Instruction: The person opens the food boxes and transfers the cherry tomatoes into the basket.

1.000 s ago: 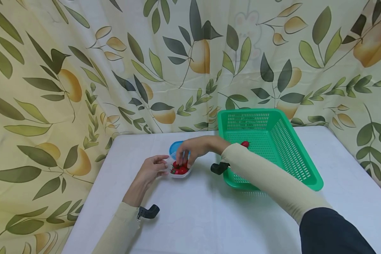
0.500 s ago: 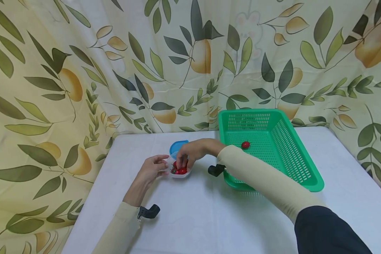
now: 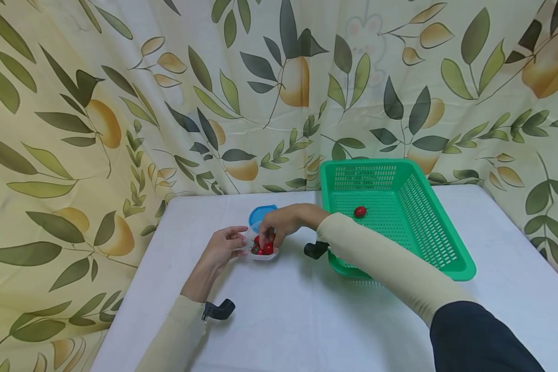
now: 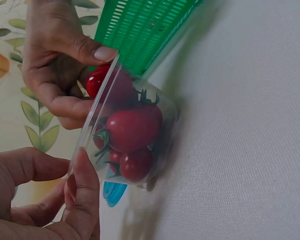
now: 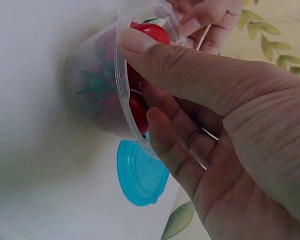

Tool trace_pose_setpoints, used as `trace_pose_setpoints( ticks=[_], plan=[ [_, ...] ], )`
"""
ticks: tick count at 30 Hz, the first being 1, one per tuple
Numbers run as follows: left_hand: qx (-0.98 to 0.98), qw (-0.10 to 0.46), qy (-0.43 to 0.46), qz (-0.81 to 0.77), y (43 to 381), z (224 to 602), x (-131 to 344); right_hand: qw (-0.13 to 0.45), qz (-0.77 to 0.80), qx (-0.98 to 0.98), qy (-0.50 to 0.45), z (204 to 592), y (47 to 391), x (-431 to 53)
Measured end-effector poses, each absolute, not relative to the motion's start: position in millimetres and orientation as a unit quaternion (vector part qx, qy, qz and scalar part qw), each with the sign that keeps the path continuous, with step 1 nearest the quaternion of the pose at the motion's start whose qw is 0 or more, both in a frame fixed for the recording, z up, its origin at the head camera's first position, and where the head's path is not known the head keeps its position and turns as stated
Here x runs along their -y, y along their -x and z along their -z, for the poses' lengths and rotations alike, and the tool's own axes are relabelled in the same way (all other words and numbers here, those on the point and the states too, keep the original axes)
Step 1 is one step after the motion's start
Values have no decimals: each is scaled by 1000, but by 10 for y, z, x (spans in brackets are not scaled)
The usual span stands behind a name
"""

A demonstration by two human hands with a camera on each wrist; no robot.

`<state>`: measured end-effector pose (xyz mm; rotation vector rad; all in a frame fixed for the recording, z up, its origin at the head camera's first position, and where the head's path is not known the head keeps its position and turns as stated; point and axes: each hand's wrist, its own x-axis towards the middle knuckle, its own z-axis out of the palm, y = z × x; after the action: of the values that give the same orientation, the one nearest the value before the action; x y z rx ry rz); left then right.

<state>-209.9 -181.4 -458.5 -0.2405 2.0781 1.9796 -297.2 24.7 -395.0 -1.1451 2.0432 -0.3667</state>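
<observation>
A small clear plastic container [image 4: 165, 102] stands on the white-covered table, with several red cherry tomatoes [image 4: 132, 127] inside, some with green stems. My left hand [image 3: 218, 249] pinches the container's rim from the left. Over its opening, my right hand [image 3: 285, 222] reaches down; its fingers curl about a cherry tomato [image 5: 155, 32] near the rim, with the thumb along the rim. Part of that grip is hidden by the fingers. Just behind the container lies a blue lid [image 5: 140, 172].
On the right stands a green perforated basket [image 3: 439, 217], holding one cherry tomato [image 3: 360, 212]. My right forearm crosses over the basket's front left side. A leaf-and-fruit patterned curtain [image 3: 269, 144] hangs along the back and left of the table [image 3: 279, 320].
My right hand has dipped slightly lower into the container and its forearm has shifted a little left, uncovering more of the tomato in the basket. My left hand stays in place.
</observation>
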Motion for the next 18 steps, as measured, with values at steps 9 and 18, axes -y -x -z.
trace_pose_setpoints(
  ticks=[9, 18],
  plan=[
    [-712, 131, 88, -684, 2107, 4587, 1805, 376, 139, -796, 454, 3945, 2963, -248],
    [-712, 127, 85, -685, 2107, 4592, 1806, 374, 144, -791, 463, 3903, 2945, -249]
  ],
)
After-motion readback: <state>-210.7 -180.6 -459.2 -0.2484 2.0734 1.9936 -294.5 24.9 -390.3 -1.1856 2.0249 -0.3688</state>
